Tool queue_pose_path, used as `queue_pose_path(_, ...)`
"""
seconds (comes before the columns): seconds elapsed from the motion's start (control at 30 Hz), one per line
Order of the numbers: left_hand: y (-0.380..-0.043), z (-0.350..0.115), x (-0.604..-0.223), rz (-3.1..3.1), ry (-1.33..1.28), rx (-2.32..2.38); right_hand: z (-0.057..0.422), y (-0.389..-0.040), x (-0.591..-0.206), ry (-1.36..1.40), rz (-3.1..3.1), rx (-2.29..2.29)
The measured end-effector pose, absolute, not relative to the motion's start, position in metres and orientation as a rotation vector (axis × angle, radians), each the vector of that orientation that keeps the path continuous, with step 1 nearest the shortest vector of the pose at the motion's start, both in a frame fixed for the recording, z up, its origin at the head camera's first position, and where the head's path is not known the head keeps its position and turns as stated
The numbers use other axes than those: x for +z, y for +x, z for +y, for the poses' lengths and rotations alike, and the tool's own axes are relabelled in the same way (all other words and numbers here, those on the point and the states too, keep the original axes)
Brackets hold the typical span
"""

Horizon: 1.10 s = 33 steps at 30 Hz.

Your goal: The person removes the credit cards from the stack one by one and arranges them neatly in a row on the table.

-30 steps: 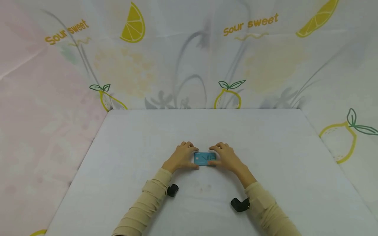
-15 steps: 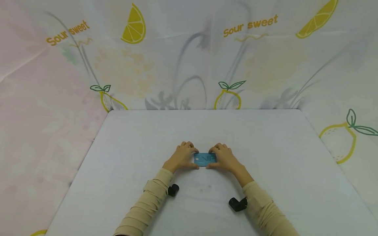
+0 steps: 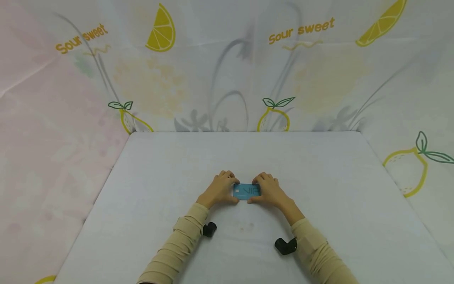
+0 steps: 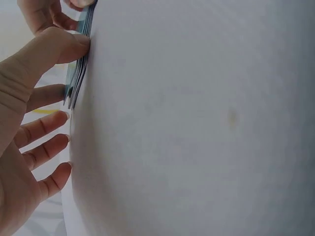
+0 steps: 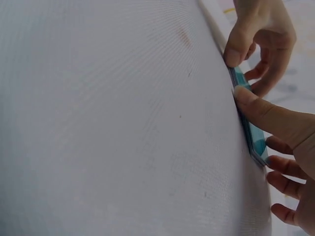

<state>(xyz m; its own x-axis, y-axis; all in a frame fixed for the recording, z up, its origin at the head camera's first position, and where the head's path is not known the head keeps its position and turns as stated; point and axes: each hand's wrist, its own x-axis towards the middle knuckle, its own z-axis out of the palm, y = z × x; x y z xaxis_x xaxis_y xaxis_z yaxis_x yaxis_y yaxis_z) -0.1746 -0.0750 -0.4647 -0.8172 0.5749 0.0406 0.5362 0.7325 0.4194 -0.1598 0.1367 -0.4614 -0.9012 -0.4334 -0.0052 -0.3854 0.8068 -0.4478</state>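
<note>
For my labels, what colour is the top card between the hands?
The top card is teal-blue, best seen in the head view.

A pale cloth wall [image 3: 198, 71] is behind the white table [image 3: 301, 157]. On it, above the table, are yellow lemon slices [image 3: 163, 31] and orange words [image 3: 303, 30]. Pink cloth [image 3: 53, 157] is left of the table.

Table [image 3: 177, 157]: white top
Cards [image 3: 245, 192]: blue stack, kinda midway between left and right edges, well off far one
</note>
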Motion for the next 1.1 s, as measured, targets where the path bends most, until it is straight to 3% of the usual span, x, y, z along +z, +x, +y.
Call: queue_pose_path(1.1, -0.1768, -0.0811, -0.4613, 2.8, 0.932, 0.736, 0.139, -0.1619, -0.453, -0.737, 2.824, -0.735)
